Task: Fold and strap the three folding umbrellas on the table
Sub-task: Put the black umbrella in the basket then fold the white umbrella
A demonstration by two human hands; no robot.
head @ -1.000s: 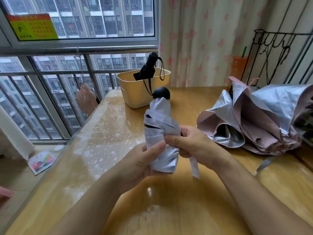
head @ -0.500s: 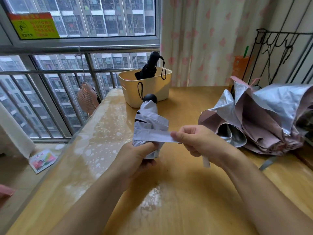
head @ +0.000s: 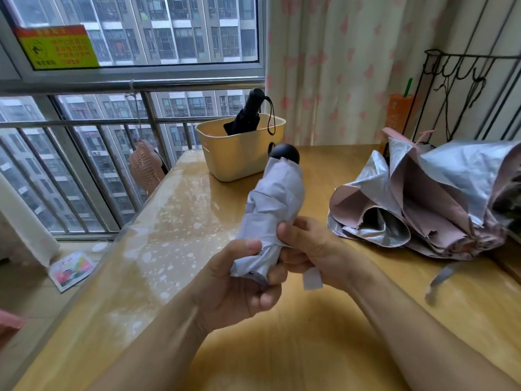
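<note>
1. Plainly, the weak spot is the strap (head: pixel 312 279). Its free end is hanging loose under the right hand (head: pixel 310 249), so any slackening of that pinch is likely to let the rolled canopy spring open again.
2. Creased folds are bulging unevenly along the grey umbrella (head: pixel 273 204). A bundle this thick may be leaving the strap too short to reach its fastener, which I cannot see.
3. The left hand (head: pixel 234 283) is gripping the umbrella's lower end, fingers curled round it and thumb lying on top. It is holding the umbrella tilted above the middle of the desk (head: pixel 174 249), with the black knob (head: pixel 284 155) pointing toward the far edge.
4. The right hand is pinching the strap against the umbrella's side, thumb pressing from above and fingers curling beneath.
5. A pink-and-silver umbrella (head: pixel 423 204) is lying unfolded along the right edge, waiting its turn. A black umbrella (head: pixel 248 114) is standing in the yellow basket (head: pixel 239 159) by the far edge.
</note>
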